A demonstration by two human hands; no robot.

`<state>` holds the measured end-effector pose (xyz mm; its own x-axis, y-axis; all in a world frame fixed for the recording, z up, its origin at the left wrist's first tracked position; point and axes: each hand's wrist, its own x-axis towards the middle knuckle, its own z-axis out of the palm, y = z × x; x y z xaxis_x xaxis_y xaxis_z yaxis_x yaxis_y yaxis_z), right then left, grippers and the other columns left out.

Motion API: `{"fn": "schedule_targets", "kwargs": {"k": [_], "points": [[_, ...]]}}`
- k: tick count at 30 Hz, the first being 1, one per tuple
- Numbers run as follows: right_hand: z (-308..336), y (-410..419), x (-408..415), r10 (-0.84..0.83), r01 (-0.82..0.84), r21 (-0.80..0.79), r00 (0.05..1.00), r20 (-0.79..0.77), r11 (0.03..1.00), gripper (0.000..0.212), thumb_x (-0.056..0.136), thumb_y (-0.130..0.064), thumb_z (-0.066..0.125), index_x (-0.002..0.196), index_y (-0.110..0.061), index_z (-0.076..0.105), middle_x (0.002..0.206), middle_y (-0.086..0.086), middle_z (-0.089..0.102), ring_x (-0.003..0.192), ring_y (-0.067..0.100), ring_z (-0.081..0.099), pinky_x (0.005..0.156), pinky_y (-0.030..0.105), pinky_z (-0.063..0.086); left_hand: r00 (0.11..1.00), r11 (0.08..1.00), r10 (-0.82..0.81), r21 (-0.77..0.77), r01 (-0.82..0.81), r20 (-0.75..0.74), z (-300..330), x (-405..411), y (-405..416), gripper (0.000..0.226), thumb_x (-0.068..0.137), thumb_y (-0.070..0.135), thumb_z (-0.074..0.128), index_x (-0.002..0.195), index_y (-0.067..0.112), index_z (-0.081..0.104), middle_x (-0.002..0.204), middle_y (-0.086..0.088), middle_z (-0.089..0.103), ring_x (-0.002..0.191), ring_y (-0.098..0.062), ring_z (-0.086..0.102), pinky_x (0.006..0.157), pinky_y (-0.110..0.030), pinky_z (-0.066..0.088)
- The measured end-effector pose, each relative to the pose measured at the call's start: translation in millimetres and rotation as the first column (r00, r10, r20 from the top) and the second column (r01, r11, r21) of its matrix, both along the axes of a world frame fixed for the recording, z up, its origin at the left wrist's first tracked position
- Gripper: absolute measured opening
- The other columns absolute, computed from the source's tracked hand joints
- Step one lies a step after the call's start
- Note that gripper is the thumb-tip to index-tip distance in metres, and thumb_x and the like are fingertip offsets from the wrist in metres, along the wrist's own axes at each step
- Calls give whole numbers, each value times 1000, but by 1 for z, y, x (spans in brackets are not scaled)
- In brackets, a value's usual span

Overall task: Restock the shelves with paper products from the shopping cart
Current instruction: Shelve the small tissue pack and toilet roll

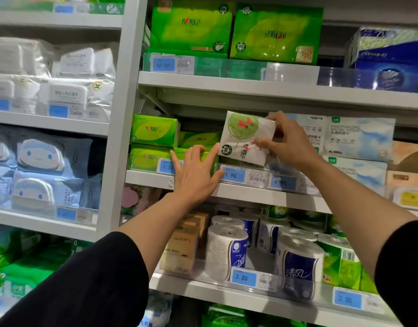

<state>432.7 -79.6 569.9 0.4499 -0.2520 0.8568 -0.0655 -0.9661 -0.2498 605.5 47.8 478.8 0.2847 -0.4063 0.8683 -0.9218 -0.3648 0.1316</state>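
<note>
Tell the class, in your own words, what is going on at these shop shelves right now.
A person is stocking a shelf of tissue packs. The right hand grips a white tissue pack with a green and red print, held tilted above the shelf front by the 1.90 price tag; it is not yet set down. The left hand, fingers spread, rests against the green tissue packs beside that slot. Toilet rolls stand on the shelf below.

A small white tissue pack [247,138] printed with a green circle and red marks sits tilted above the middle shelf's [262,193] front edge, beside stacked green tissue packs [153,142].
</note>
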Motion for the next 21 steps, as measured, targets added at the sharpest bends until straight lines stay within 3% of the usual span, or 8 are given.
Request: {"fn": "schedule_targets", "kwargs": {"k": [2, 6, 8, 11, 15, 18, 21], "points": [[0, -3, 0, -8, 8, -7, 1000, -10, 1000, 45, 78, -25, 79, 114, -28, 51, 115, 3, 60, 100, 16, 63, 77, 31, 58, 1000, 1000, 22, 7, -22, 2, -1, -1, -1, 58, 96, 52, 40, 150, 37, 21, 144, -4, 28, 140, -20, 20, 114, -62, -7], [-5, -9, 5, -73, 71, -39, 997, -38, 997, 46, 73, -30, 82, 107, -37, 52, 110, 0, 52, 104, 23, 58, 91, 45, 53, 1000, 1000, 25, 2, -25, 8, -2, 0, -1, 55, 95, 54, 41, 146, 36, 29, 145, -4, 26, 141, -20, 19, 114, -63, -7], [-11, -10, 8, -148, 140, -96, 986, -80, 985, 46, 72, -32, 82, 110, -32, 57, 110, 0, 49, 108, 19, 47, 96, 41, 44, 999, 999, 35, 3, -35, 14, -4, 0, -2, 58, 95, 54, 42, 147, 34, 26, 146, -4, 25, 142, -21, 17, 114, -63, -7], [-21, -14, 10, -299, 261, -270, 948, -109, 927, 52, 72, -41, 81, 116, -22, 63, 118, 2, 53, 109, 19, 36, 91, 32, 30, 999, 999, 41, 9, -41, 16, -6, 0, -4, 60, 96, 54, 40, 149, 34, 22, 149, -4, 22, 143, -21, 15, 114, -63, -7], [-32, -17, 9, -290, 261, -294, 955, -60, 920, 58, 77, -40, 78, 128, -18, 60, 126, 3, 52, 114, 21, 37, 90, 26, 24, 1000, 999, 18, -28, -18, 15, -13, -2, -5, 58, 98, 48, 39, 150, 33, 20, 151, -4, 20, 144, -20, 13, 114, -63, -7], [-41, -13, 2, -245, 240, -267, 969, 16, 933, 59, 79, -36, 78, 130, -13, 59, 126, 7, 54, 118, 24, 40, 93, 29, 28, 1000, 996, -26, -83, 25, -15, -24, -13, -4, 55, 101, 41, 38, 152, 32, 19, 157, -5, 14, 147, -20, 5, 115, -60, -9], [-57, -11, -17, -241, 278, -246, 956, 170, 929, 51, 80, -34, 77, 123, -8, 62, 121, 13, 56, 115, 30, 46, 92, 29, 31, 991, 967, -127, -216, 133, 44, -40, -33, -6, 55, 97, 34, 46, 149, 23, 31, 154, -10, 24, 146, -25, 16, 115, -61, -2]]}}
